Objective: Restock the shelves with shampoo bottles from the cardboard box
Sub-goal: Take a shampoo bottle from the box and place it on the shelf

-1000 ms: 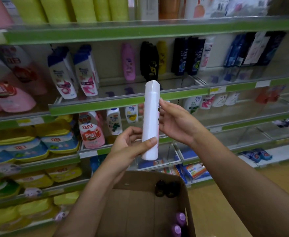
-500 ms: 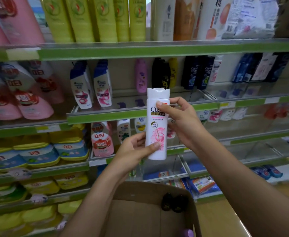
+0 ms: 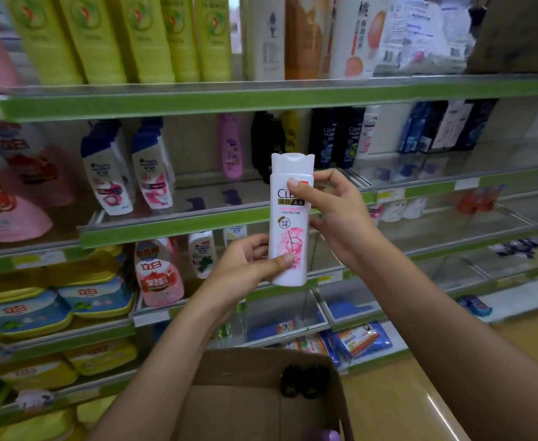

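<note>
While both hands, left hand (image 3: 245, 265) and right hand (image 3: 334, 218), grip one white Clear shampoo bottle (image 3: 288, 224) unshelved, cardboard box (image 3: 261, 405) holds dark-capped bottles (image 3: 304, 380); restocking unfinished.

Both bare forearms reached up from six o'clock. The left hand (image 3: 250, 265) was curled with its thumb pressed forward; the right hand (image 3: 334, 214) pinched at two o'clock of it.
</note>
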